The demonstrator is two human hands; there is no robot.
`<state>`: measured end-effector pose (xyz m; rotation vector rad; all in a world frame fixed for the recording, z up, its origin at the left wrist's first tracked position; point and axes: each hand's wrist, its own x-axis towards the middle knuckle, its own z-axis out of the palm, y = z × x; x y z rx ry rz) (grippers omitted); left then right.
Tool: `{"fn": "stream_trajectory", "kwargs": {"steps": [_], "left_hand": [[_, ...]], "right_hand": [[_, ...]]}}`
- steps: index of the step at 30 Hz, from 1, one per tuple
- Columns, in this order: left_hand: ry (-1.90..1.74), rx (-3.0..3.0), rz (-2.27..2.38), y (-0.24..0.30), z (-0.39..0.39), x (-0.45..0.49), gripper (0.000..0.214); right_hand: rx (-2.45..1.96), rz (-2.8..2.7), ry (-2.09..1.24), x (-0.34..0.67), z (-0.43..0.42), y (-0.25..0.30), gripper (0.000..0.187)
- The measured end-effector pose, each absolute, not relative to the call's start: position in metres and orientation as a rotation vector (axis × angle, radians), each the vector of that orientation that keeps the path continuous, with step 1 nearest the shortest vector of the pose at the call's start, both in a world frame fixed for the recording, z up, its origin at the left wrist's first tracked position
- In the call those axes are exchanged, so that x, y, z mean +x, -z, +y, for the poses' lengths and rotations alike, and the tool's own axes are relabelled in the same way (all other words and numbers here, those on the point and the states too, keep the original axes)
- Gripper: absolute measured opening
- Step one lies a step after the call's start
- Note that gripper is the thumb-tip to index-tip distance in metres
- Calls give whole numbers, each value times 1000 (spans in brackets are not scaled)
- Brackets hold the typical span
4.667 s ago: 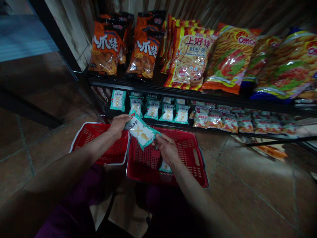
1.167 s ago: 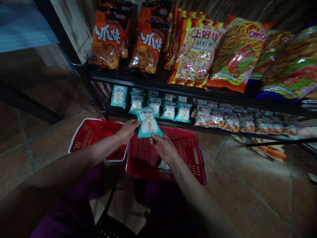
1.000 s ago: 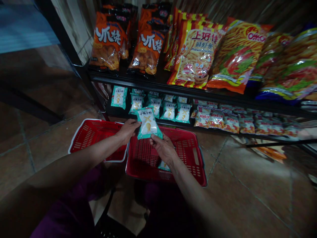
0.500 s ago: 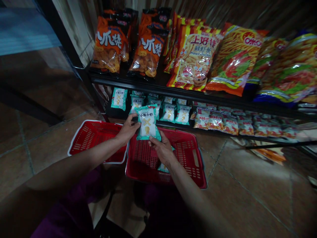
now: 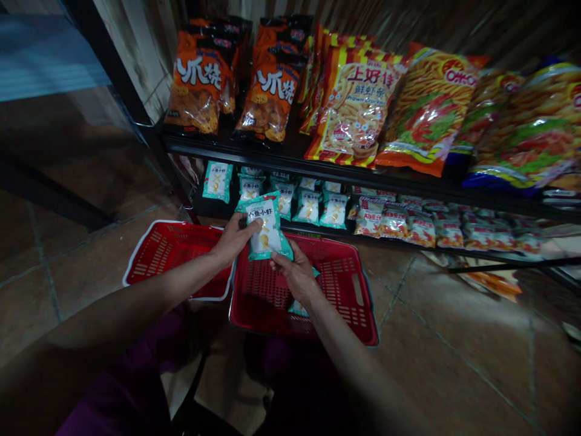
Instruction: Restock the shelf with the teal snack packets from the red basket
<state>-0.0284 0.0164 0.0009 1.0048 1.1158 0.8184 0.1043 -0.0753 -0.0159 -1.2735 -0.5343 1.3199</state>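
Observation:
A small teal and white snack packet [image 5: 265, 229] is held upright between both hands, above the near red basket [image 5: 345, 303]. My left hand [image 5: 233, 239] grips its left edge, thumb across the front. My right hand [image 5: 295, 274] pinches its bottom right corner. Another teal packet [image 5: 297, 309] lies in that basket, partly hidden by my right wrist. More matching packets [image 5: 308, 206] stand in a row on the low shelf just behind.
A second red basket [image 5: 163, 254] sits on the tiled floor to the left. The black shelf [image 5: 345, 172] above carries large orange snack bags [image 5: 200, 85] and prawn cracker bags [image 5: 354, 109]. Red small packets [image 5: 408, 227] fill the low shelf's right.
The packet was tilted and lower 4.7 s ago; it has been turned upright and raised slightly. In the last second my left thumb slid over its front.

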Motion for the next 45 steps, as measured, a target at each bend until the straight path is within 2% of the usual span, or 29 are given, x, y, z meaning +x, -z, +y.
{"fn": "stream_trajectory", "kwargs": {"steps": [17, 21, 27, 30, 39, 45], "left_hand": [[-817, 1006, 1135, 9, 19, -29, 31], [-823, 953, 1167, 4, 18, -27, 25], [-879, 880, 1098, -3, 17, -28, 22], [-844, 844, 1012, -6, 18, -29, 21], [-779, 704, 699, -14, 12, -26, 34], [-815, 600, 721, -18, 14, -24, 47]], "right_hand": [[-1344, -535, -1264, 105, -76, 17, 55], [-1482, -765, -1077, 107, -77, 26, 57], [-1613, -1216, -651, 110, -79, 25, 43], [-1742, -1433, -423, 114, -81, 22, 44], [-1780, -1847, 68, 116, -86, 23, 53], [-1689, -1977, 146, 106, -87, 21, 52]]}}
